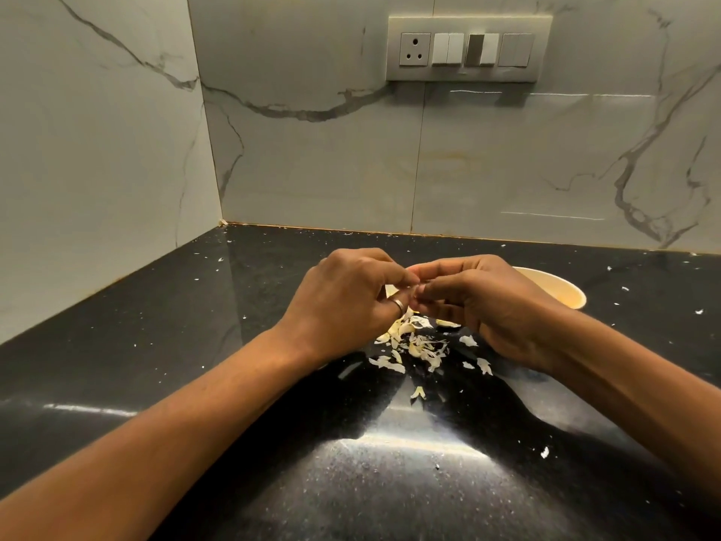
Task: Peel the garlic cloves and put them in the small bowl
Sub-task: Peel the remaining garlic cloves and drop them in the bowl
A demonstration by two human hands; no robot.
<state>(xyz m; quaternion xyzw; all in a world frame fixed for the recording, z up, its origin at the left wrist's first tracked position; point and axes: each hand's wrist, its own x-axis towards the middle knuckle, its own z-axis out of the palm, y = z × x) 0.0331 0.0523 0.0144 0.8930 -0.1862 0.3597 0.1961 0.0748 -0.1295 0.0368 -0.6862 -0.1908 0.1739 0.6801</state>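
1. Head view: both forearms reach in from 7 and 5 o'clock and meet over the middle of the black speckled counter [249, 478].
2. The left hand [343, 302] and the right hand [487, 306] are raised just above the counter, knuckles up, with their curled fingertips touching one another.
3. Between those fingertips sits the garlic clove [391, 290]. Only a pale sliver shows by the left hand's fingers; the rest is hidden.
4. Grip: both hands are pinching the clove, with thumbs and forefingers bent tight round it and no fingers spread.
5. A ring [398, 305] is on one finger of the left hand.
6. The small bowl [565, 292], pale cream, stands on the counter at 2 o'clock from the fingertips. It is half covered by the right hand, and its contents cannot be seen.
7. The garlic skins [419, 347] lie in a loose heap at 6 o'clock right under the hands, with stray flakes out toward 3 and 5 o'clock. Some yellowish pieces in the heap look thicker, but whether they are cloves I cannot tell.
8. A switch panel [466, 48] is set in the veined marble wall [312, 169] at 1 o'clock, high up.
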